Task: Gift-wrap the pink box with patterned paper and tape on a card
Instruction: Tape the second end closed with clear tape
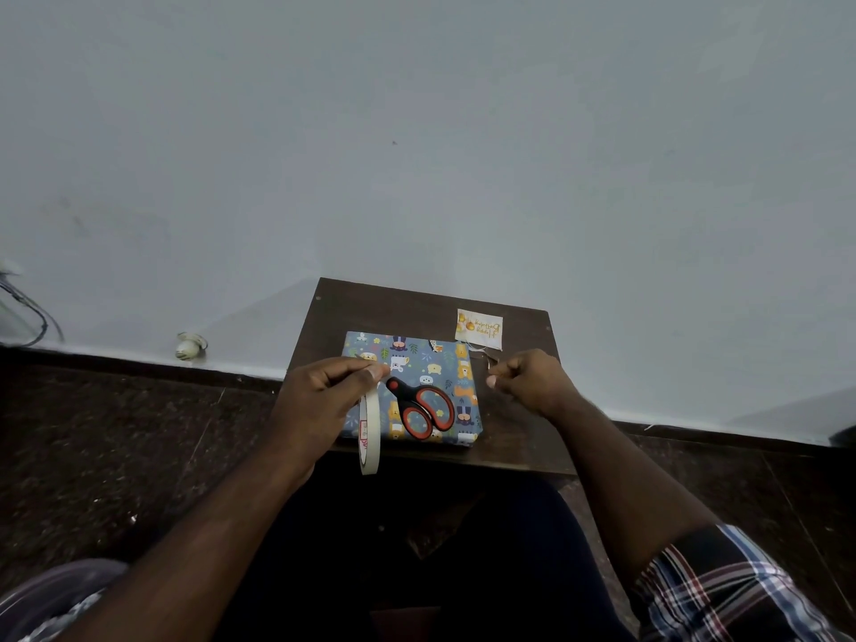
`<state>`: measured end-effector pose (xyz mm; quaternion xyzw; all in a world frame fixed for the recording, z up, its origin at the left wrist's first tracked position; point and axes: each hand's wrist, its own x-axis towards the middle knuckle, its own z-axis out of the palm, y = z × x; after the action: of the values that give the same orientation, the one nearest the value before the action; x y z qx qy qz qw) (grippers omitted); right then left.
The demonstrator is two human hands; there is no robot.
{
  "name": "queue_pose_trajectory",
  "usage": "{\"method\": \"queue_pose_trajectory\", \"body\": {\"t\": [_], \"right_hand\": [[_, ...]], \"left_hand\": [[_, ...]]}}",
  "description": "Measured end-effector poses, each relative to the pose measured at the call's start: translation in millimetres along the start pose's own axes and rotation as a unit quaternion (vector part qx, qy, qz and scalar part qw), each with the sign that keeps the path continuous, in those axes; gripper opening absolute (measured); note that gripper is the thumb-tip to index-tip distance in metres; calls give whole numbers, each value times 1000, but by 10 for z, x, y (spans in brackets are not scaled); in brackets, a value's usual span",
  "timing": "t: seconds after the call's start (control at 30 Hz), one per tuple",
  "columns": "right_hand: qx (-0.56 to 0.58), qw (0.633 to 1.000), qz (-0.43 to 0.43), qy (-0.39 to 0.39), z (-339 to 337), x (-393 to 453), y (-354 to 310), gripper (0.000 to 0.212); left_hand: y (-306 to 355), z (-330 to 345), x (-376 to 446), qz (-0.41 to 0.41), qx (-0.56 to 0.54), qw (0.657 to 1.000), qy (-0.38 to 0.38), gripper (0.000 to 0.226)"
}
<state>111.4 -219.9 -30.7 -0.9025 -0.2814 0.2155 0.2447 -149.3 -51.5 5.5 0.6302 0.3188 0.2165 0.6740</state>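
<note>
The box (435,363) lies wrapped in blue animal-patterned paper on a small dark wooden table (417,303). Red-and-black scissors (419,407) rest on top of it. My left hand (319,400) grips a white tape roll (369,433) held on edge over the box's left side, thumb and fingers at the roll's top. To the right of the box, my right hand (532,379) has its fingers pinched together, apparently on a tape end too thin to see. A small white birthday card (479,329) lies at the table's far right corner, beyond the right hand.
The table stands against a pale grey wall (417,155). A dark speckled floor (116,456) spreads on both sides. A small white object (190,347) sits by the skirting at left, with cables (28,312) at the far left edge. My legs (463,549) are below the table.
</note>
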Motion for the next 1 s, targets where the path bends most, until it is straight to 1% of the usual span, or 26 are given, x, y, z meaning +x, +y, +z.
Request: {"method": "queue_pose_trajectory", "body": {"t": [0.07,0.17,0.23,0.27,0.3,0.33,0.37,0.43,0.47,0.5,0.6,0.67,0.77,0.87,0.93,1.0], "right_hand": [[-27,1000,-10,7,-24,-22,-43,19],[-66,997,-35,29,-94,-34,-105,25],[-83,993,-36,75,-171,-59,-162,19],[-76,991,-29,110,-209,-75,-184,13],[-61,987,-27,144,-237,-93,-213,13],[-38,986,-29,162,-251,-141,-267,19],[0,987,-40,157,-247,-217,-334,21],[100,986,-92,101,-168,-433,-522,13],[117,982,-125,85,-88,-560,-620,14],[108,976,-164,96,2,-690,-693,14],[21,940,-284,190,265,-1031,-823,10],[-16,925,-323,199,402,-1178,-851,14],[-109,915,-329,206,538,-1257,-858,27],[-140,915,-309,220,534,-1235,-914,32],[-144,924,-286,207,502,-1215,-1003,29],[-153,941,-250,168,469,-1185,-1111,30]], "left_hand": [[10,2,-4,3,2,1000,2,13],[10,3,-7,6,7,1000,5,14],[5,2,-8,5,7,1000,0,14],[2,4,-5,3,5,1000,-2,14],[3,4,-3,3,2,1000,-2,13],[8,7,-6,4,0,1000,-2,13],[10,10,-5,7,-1,1000,-1,12],[10,20,-7,14,2,1000,-2,11],[18,17,-15,17,3,1000,-3,11],[26,21,-23,19,4,1000,-5,11],[62,39,-49,21,5,1000,-1,11],[101,48,-66,21,9,1000,10,11],[137,39,-81,29,14,999,16,12],[148,32,-94,34,21,999,18,13],[153,26,-99,34,19,999,16,13],[175,33,-107,31,9,999,16,14]]}}
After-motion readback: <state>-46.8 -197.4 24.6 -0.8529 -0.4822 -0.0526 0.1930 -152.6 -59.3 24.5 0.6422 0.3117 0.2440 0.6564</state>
